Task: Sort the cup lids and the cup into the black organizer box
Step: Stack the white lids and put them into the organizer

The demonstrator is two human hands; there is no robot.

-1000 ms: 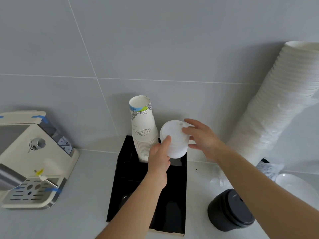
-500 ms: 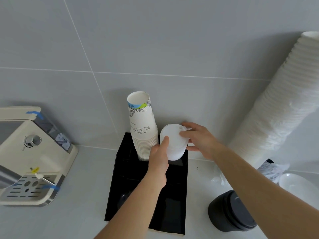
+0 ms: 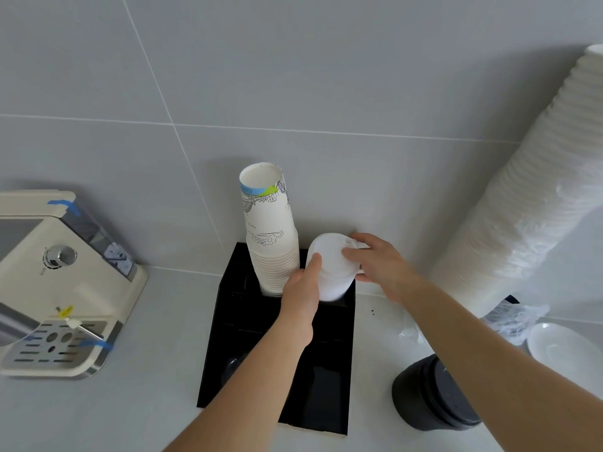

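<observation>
Your left hand and right hand are both clamped on the stack of white cup lids, held tilted over the back right compartment of the black organizer box, just beside the paper cup stack already standing in it. You seem to be seating the lids; next, lower them straight into that compartment and let go.

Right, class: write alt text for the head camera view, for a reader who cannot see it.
Both hands, left and right, hold a stack of white cup lids over the back of a black organizer box, beside a stack of paper cups. A coffee machine stands left.
</observation>
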